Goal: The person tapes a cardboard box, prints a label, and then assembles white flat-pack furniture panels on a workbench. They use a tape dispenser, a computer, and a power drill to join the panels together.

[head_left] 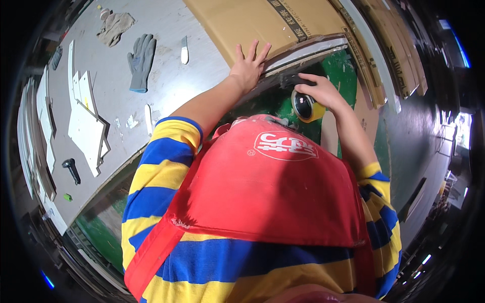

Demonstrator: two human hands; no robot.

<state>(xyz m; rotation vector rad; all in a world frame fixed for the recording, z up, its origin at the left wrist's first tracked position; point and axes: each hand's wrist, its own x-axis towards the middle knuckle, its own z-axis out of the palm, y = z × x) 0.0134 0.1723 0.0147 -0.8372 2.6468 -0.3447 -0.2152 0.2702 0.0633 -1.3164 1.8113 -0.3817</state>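
Fingers spread, my left hand lies flat on the near edge of a large brown cardboard box. My right hand is wrapped round a tape dispenser with a dark hub and a yellowish roll. It is held just below the box's near side, where a pale edge runs along the carton. Part of the dispenser is hidden by my fingers, and whether its tape touches the box I cannot tell.
On the grey table lie a grey glove, a crumpled glove, a white-handled blade, another white tool, white cut panels and a black-handled tool. Flat cartons are stacked on the right.
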